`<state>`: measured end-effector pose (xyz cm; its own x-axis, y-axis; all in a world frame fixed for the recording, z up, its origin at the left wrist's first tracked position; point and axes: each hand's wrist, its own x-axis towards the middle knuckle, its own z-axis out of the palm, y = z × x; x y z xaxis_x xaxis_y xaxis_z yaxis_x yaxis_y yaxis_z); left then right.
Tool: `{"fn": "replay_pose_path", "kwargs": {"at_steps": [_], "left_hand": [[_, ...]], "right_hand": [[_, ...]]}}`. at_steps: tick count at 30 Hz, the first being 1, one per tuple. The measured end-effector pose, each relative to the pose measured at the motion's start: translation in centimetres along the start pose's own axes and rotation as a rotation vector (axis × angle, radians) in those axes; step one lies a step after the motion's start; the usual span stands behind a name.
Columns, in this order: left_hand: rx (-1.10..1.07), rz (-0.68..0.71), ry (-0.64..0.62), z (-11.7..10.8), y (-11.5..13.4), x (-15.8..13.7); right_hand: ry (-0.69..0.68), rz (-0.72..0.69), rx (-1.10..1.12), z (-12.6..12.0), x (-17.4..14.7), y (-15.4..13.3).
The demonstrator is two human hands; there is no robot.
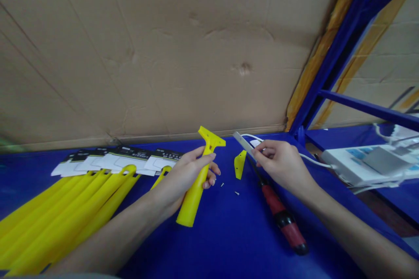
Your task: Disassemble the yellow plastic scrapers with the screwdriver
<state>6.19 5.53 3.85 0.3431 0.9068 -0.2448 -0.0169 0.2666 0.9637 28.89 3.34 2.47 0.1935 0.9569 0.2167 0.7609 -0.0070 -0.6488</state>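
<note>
My left hand [193,168] is wrapped round the yellow handle of a scraper [193,200], whose wide T-shaped head points up and away from me. Pinched between the thumb and fingers of my right hand [278,159] is a flat grey metal blade [242,141], held just above the table. Below the blade lies a yellow clamp plate [240,165] with small holes. Two small screws rest nearby, one screw [222,184] close to my left fingers and another screw [237,193] nearer me. A red and black screwdriver [283,218] lies under my right wrist.
Several yellow scrapers [75,209] with black and white cards [127,159] lie on the left of the blue table [212,244]. Cardboard [196,52] stands behind. At right are a blue frame post [330,56], a white power strip [356,163] and a white cable [314,161].
</note>
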Motion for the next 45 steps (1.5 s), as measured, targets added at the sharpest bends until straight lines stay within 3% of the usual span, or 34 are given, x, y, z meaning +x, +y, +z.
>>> {"fn": "replay_pose_path", "kwargs": {"at_steps": [2, 5, 11, 14, 20, 28, 33, 40, 45], "left_hand": [[0.138, 0.038, -0.052, 0.1, 0.3, 0.1], [0.392, 0.118, -0.123, 0.7, 0.6, 0.7], [0.915, 0.332, -0.089, 2.9, 1.6, 3.3], [0.974, 0.379, -0.11, 3.7, 1.9, 4.7], [1.052, 0.296, -0.212, 3.7, 1.3, 5.9], [1.113, 0.339, -0.116, 3.6, 1.6, 6.5], [1.094, 0.274, -0.057, 3.8, 1.5, 7.2], [1.115, 0.237, -0.039, 2.1, 2.1, 8.7], [1.155, 0.236, -0.057, 1.4, 3.4, 8.0]], "right_hand": [[0.059, 0.025, -0.06, -0.9, 0.1, 0.8], [0.036, 0.045, -0.139, -1.5, -0.1, 1.7], [-0.083, -0.016, -0.284, -1.5, -0.6, 2.1], [-0.084, -0.034, -0.352, -1.6, -0.7, 2.3], [-0.193, -0.105, -0.426, -1.8, -0.9, 2.3], [-0.184, -0.149, -0.478, -1.4, -0.9, 2.1], [-0.109, -0.158, -0.453, -1.3, -1.1, 1.8], [-0.1, -0.159, -0.395, -1.0, -1.3, 2.1], [-0.101, -0.144, -0.361, -1.3, -1.3, 2.0]]}}
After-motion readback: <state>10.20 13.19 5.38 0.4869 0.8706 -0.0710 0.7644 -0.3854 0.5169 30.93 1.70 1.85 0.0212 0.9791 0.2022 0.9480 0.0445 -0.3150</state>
